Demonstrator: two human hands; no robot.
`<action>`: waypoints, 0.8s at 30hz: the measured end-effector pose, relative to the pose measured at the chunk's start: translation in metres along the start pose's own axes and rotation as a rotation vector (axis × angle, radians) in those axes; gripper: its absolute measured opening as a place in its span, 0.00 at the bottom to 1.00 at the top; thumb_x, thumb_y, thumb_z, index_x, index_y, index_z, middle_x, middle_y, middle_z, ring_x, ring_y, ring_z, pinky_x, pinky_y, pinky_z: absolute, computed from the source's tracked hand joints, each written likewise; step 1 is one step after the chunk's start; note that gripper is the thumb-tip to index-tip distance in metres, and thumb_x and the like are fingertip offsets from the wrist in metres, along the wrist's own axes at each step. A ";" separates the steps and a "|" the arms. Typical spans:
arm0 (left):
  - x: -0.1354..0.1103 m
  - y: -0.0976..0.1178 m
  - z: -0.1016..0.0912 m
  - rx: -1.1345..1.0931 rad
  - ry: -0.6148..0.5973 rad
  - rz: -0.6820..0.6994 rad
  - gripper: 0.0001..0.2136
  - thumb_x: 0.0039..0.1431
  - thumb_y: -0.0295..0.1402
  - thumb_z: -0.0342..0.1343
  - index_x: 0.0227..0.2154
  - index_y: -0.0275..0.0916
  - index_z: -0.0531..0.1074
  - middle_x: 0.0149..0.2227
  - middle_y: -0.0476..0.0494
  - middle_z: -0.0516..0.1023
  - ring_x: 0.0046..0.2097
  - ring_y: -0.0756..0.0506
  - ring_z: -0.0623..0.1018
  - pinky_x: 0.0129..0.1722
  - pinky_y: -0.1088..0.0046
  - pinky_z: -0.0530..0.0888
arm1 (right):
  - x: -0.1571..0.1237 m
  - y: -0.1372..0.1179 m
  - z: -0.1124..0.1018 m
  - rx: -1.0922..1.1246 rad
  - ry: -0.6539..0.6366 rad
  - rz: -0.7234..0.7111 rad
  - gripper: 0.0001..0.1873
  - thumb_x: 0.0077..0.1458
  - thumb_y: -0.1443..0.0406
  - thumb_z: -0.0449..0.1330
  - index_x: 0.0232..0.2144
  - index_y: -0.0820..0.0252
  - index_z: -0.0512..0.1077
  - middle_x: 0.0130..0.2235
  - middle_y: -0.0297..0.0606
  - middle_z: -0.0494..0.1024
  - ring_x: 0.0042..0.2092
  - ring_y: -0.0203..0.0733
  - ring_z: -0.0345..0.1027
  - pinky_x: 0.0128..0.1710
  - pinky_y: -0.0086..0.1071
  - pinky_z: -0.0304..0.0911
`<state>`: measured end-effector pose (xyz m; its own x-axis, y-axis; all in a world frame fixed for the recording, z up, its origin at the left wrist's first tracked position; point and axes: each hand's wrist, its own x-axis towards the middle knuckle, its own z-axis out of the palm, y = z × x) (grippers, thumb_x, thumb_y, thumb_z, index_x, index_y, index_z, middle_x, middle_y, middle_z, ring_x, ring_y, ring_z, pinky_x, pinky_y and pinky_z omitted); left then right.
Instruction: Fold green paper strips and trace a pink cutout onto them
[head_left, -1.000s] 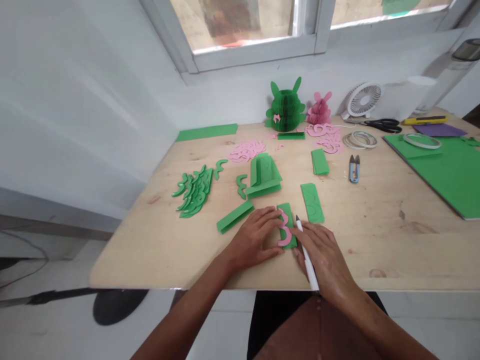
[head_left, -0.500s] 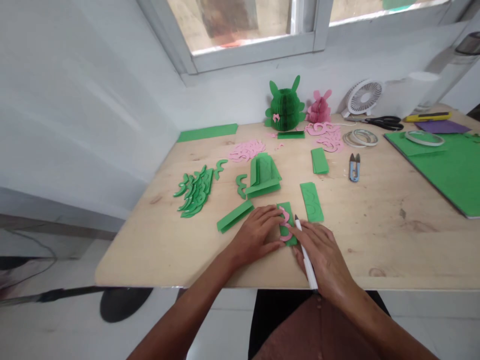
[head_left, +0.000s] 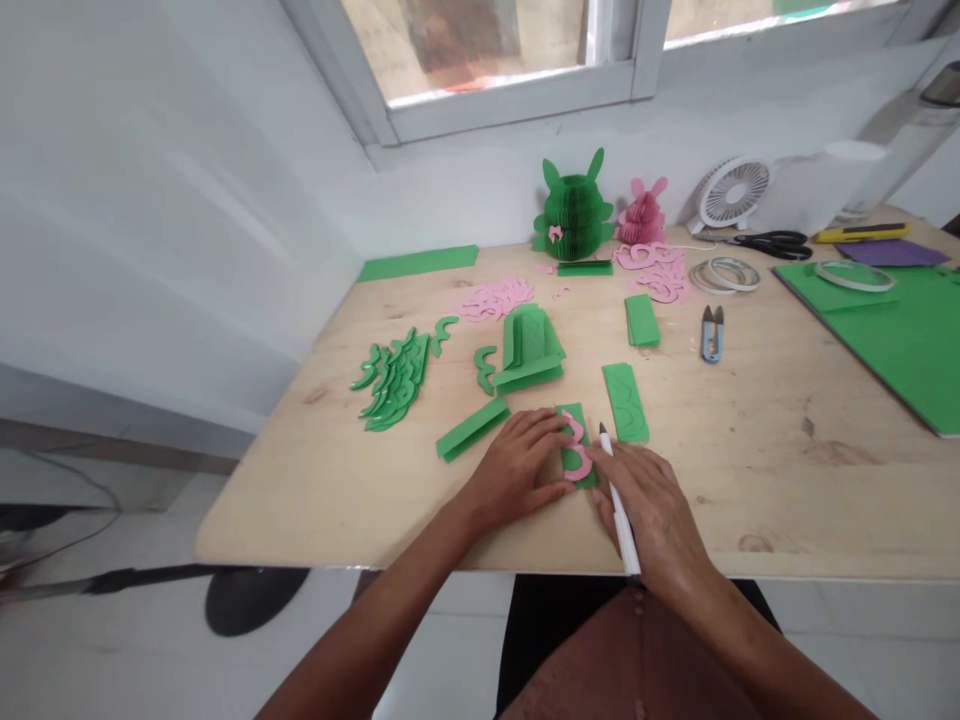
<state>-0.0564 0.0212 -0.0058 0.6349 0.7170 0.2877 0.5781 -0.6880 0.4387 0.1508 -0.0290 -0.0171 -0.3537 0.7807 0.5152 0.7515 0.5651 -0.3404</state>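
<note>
My left hand rests on the table with its fingers stretched out. Its fingertips touch the left edge of a small green paper piece and the pink wavy paper cutout lying on top of it. A white pen with a dark tip lies in my right hand, the tip pointing away from me and raised beside the green piece. The right fingertips touch the cutout's right side. To the right sits a green paper strip with curved drawn lines; a folded green strip lies left of my left hand.
Green cutouts are piled at left, pink cutouts behind. Folded green papers stand mid-table. Blue thread snips, tape rolls, scissors and a fan are at right. A green paper figure stands by the wall.
The right hand and pen have shifted slightly right, and more of the pink cutout shows. The left hand stays at the paper. The whole view has moved a little.
</note>
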 end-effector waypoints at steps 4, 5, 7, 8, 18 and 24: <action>-0.001 0.000 0.002 -0.005 0.024 -0.003 0.19 0.57 0.41 0.59 0.49 0.40 0.68 0.57 0.37 0.70 0.62 0.37 0.64 0.61 0.52 0.61 | 0.001 -0.001 0.000 -0.018 -0.004 -0.020 0.22 0.61 0.68 0.51 0.58 0.59 0.63 0.52 0.47 0.75 0.55 0.49 0.67 0.52 0.47 0.62; -0.001 0.000 0.002 -0.007 0.030 -0.002 0.19 0.57 0.41 0.58 0.49 0.40 0.68 0.57 0.37 0.70 0.62 0.37 0.65 0.60 0.52 0.61 | 0.001 -0.001 0.000 -0.021 -0.009 -0.029 0.22 0.61 0.68 0.51 0.58 0.59 0.63 0.52 0.47 0.75 0.55 0.49 0.67 0.52 0.47 0.62; -0.001 0.000 0.003 -0.010 0.039 0.002 0.18 0.57 0.41 0.58 0.48 0.40 0.68 0.57 0.37 0.70 0.62 0.38 0.65 0.60 0.53 0.62 | 0.001 -0.001 0.002 -0.020 -0.033 -0.055 0.22 0.62 0.68 0.51 0.58 0.58 0.63 0.52 0.47 0.75 0.55 0.49 0.67 0.52 0.47 0.61; 0.000 0.000 0.003 -0.011 0.045 0.005 0.18 0.57 0.41 0.58 0.48 0.40 0.68 0.57 0.37 0.70 0.62 0.38 0.65 0.60 0.53 0.62 | 0.001 -0.001 0.002 -0.019 -0.048 -0.066 0.22 0.62 0.68 0.51 0.58 0.58 0.63 0.51 0.46 0.76 0.55 0.49 0.67 0.52 0.47 0.61; -0.001 -0.001 0.002 -0.047 0.115 -0.016 0.18 0.59 0.44 0.56 0.47 0.39 0.68 0.55 0.36 0.72 0.60 0.38 0.67 0.59 0.53 0.64 | 0.002 0.000 0.001 -0.018 -0.090 -0.080 0.21 0.62 0.69 0.51 0.57 0.59 0.65 0.50 0.46 0.76 0.56 0.49 0.66 0.52 0.47 0.60; -0.002 -0.004 0.006 -0.012 0.134 -0.056 0.19 0.57 0.43 0.59 0.47 0.39 0.66 0.56 0.35 0.70 0.62 0.37 0.64 0.60 0.52 0.63 | 0.001 0.002 0.001 -0.028 -0.108 -0.086 0.20 0.63 0.68 0.51 0.57 0.58 0.64 0.51 0.45 0.76 0.56 0.50 0.65 0.53 0.47 0.60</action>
<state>-0.0566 0.0218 -0.0132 0.5278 0.7630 0.3731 0.6035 -0.6460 0.4673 0.1509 -0.0269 -0.0182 -0.4740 0.7546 0.4537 0.7305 0.6247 -0.2759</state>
